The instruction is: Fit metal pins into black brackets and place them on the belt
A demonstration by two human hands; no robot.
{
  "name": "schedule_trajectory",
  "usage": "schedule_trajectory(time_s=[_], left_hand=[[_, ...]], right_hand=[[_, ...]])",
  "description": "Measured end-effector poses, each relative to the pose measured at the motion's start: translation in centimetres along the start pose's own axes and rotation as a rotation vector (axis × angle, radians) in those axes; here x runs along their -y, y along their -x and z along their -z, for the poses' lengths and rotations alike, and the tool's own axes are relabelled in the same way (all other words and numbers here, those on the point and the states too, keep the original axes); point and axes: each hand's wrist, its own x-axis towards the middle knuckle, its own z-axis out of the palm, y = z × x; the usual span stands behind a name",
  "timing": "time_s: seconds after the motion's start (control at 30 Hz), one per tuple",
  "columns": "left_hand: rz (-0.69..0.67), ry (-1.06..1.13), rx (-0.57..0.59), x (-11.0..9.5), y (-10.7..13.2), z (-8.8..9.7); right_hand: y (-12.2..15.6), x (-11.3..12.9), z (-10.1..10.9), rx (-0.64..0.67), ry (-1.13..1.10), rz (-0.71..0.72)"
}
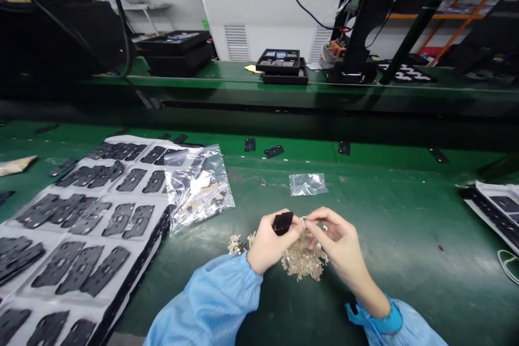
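Note:
My left hand (271, 243) is closed around a small black plate-like part (283, 223), held above the bench. Close beside it, my right hand (338, 240) has thumb and forefinger pinched together near the left fingertips. A tiny pale piece seems to lie at that pinch, too small to name. Beneath both hands spreads a pile of small beige cut-out pieces (305, 262), partly covered by the fingers. A few more beige pieces (234, 244) lie just left of my left hand.
On the left, a white compartment tray (152, 213) carries many black parts. A clear bag (198, 194) of beige pieces overlaps its edge. A small clear bag (308, 185) lies ahead of my hands. Loose black parts (274, 151) lie farther back. Another tray (497, 211) stands at right.

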Motion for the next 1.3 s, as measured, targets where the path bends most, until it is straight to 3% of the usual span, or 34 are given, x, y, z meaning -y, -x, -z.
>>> schedule_trajectory(time_s=[0.27,0.43,1.13,1.3], left_hand=[[0.005,-0.044,-0.038,0.3,0.0,-0.3],[-0.015,-0.118,-0.064,0.8,0.2,-0.5],[0.093,-0.046,-0.074,1.2,0.1,-0.7],[0.063,-0.097,-0.11,1.8,0.0,-0.8]], right_hand=[[0.1,0.3,0.7,0.066,0.429,0.233],[0.3,0.5,1.0,0.139,0.557,0.327],[-0.1,-0.6,0.9,0.179,0.476,0.19],[0.0,-0.5,1.0,0.144,0.535,0.247]])
